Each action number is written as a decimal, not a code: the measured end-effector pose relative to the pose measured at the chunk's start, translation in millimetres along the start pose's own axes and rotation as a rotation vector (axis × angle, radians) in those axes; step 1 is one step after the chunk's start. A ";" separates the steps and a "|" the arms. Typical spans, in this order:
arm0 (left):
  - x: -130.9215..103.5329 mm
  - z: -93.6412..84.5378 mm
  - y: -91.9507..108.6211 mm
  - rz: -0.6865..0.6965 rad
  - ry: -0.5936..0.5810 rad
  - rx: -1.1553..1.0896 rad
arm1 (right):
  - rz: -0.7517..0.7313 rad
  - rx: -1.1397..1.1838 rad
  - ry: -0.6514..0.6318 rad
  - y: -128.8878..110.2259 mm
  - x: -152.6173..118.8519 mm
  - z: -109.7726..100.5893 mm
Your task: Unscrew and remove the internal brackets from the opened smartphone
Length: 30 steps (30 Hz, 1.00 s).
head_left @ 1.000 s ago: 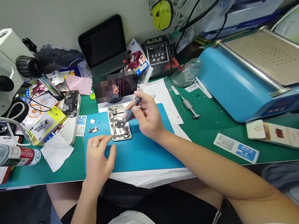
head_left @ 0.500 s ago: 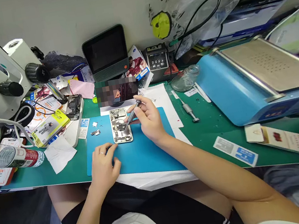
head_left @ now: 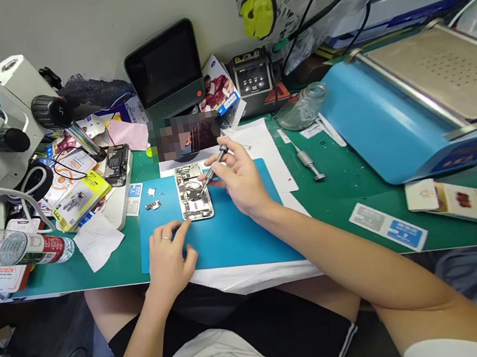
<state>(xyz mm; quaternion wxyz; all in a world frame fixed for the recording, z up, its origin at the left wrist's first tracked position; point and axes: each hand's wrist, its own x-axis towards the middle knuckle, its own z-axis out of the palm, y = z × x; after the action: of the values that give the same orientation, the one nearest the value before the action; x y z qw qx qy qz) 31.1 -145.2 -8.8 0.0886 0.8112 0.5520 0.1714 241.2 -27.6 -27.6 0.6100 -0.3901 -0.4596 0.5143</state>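
An opened phone (head_left: 190,193) is laid flat on a blue mat (head_left: 239,234), its inner parts exposed and its long sides pointed away from the person. The two hands are kept apart, one at either side of it. By the right hand (head_left: 241,181), a slim grey screwdriver (head_left: 211,175) is gripped between thumb and fingers; it is held at a slant, its tip directed down into the middle of the phone. Nothing is held in the left hand (head_left: 170,258), whose fingers are loosely spread and bent; its index fingertip is placed at the phone's near left corner, though whether contact is made cannot be told. To the left of the phone, a small metal part (head_left: 153,205) and a white piece (head_left: 151,192) are set on the mat, near each other. On the green worktop (head_left: 254,111), a second screwdriver (head_left: 307,160) is laid to the right, beyond the sheets of white paper (head_left: 279,162), with a glass jar (head_left: 303,106) tipped on its side behind it. At the far left, a plastic bottle (head_left: 31,247) is rested on its side, near a yellow box (head_left: 83,201).
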 end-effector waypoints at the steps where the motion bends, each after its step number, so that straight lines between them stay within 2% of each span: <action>1: -0.1 -0.3 0.5 0.014 0.000 0.013 | -0.021 -0.012 -0.040 1.5 0.1 -0.9; 5: -0.2 -0.9 4.2 0.037 -0.020 0.079 | -0.156 -0.099 -0.184 2.8 -4.2 0.0; 11: 1.8 0.2 8.9 0.016 -0.095 0.173 | -0.390 -0.273 -0.259 -1.0 -22.0 14.5; 16: 2.8 1.4 8.5 0.020 -0.125 0.178 | -0.562 -0.352 -0.266 8.9 -25.9 21.5; 30: 5.4 4.9 8.5 0.004 -0.125 0.165 | -0.459 -0.359 -0.354 17.0 -27.7 20.3</action>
<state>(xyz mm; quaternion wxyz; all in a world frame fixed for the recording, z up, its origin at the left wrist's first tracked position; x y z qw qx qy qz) 42.1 -143.2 -9.6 0.0555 0.8259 0.5562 0.0744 215.7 -52.0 -42.7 0.5423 -0.2823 -0.7173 0.3343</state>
